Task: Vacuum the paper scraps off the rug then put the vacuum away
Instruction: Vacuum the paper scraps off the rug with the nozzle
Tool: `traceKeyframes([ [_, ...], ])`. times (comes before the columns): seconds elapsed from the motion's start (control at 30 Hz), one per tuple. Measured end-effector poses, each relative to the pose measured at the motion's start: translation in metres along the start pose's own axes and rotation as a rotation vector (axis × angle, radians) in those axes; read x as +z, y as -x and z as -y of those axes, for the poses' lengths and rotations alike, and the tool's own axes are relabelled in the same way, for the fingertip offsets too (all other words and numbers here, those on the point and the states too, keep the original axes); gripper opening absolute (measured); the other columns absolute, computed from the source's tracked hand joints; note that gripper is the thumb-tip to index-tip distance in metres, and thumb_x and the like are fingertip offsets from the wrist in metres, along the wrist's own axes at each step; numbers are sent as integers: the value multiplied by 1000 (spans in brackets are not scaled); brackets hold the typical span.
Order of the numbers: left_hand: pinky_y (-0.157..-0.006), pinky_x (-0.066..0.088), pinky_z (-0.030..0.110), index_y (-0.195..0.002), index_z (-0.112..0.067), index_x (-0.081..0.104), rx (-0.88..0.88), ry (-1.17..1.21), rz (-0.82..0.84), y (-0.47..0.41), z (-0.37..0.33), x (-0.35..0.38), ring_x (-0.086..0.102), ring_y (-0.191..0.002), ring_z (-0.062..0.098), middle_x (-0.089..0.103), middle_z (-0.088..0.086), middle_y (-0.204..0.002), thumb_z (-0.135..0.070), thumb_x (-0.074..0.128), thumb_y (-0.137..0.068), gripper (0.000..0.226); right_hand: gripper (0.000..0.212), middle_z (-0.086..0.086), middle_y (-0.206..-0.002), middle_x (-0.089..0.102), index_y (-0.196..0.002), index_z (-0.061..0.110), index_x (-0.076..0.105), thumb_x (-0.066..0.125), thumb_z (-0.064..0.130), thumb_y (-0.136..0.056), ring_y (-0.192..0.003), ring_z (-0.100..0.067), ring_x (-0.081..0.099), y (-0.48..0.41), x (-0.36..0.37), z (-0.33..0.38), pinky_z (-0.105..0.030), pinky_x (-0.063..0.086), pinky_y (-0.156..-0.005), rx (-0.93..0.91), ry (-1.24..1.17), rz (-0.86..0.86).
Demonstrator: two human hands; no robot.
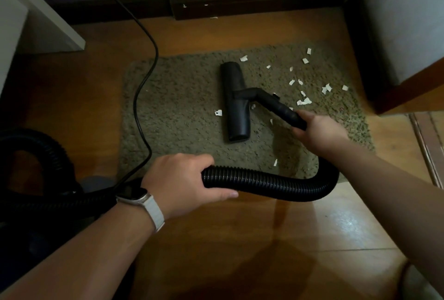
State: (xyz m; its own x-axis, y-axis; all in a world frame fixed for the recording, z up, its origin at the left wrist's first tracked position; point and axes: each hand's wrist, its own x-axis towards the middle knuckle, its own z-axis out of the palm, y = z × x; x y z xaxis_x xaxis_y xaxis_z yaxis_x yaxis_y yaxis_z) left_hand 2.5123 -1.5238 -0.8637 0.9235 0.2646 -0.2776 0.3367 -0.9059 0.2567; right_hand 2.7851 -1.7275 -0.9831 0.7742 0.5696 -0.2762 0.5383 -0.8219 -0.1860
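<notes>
A grey-green shaggy rug point(182, 107) lies on the wooden floor. Several white paper scraps point(304, 101) are scattered over its right half, and one scrap point(218, 113) lies left of the nozzle. The black vacuum floor nozzle point(235, 102) rests flat on the middle of the rug. My right hand point(319, 131) grips the black wand handle point(281, 107) just behind the nozzle. My left hand point(185, 179) grips the black ribbed hose point(264, 183), which curves from the handle across the rug's near edge. The vacuum body is in shadow at the far left.
A black power cord point(141, 98) runs from the top across the rug's left side down to the vacuum. A coil of hose point(43, 143) sits at the left. White furniture point(36, 23) stands at the top left, a cabinet point(408, 35) at the right, a dark baseboard point(252, 4) behind.
</notes>
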Motion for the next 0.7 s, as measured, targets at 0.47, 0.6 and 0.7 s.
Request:
traceKeyframes([
  [0.47,-54,44,20,-78,-35,54,-8,-23,20,9,7,-4,52,-58,-2,53,-14,-60,-100,25,-60,74,26,5,-81,60,-117,35,54,56,44,-93,-73,-22,59,-5,1,41,-31,48,-59,-172,30,99],
  [0.6,-52,43,20,-75,-35,52,-5,-26,18,11,7,-4,50,-56,-2,52,-15,-59,-99,27,-61,71,27,7,-77,57,-120,36,53,55,45,-94,-65,-17,56,-5,0,39,-28,42,-52,-174,45,68],
  [0.7,-49,41,20,-75,-32,54,-15,-26,-2,10,6,-3,51,-54,-1,52,-13,-58,-99,29,-62,73,29,10,-71,54,-121,36,54,56,45,-94,-59,-12,53,-5,-2,25,-26,38,-48,-113,25,39],
])
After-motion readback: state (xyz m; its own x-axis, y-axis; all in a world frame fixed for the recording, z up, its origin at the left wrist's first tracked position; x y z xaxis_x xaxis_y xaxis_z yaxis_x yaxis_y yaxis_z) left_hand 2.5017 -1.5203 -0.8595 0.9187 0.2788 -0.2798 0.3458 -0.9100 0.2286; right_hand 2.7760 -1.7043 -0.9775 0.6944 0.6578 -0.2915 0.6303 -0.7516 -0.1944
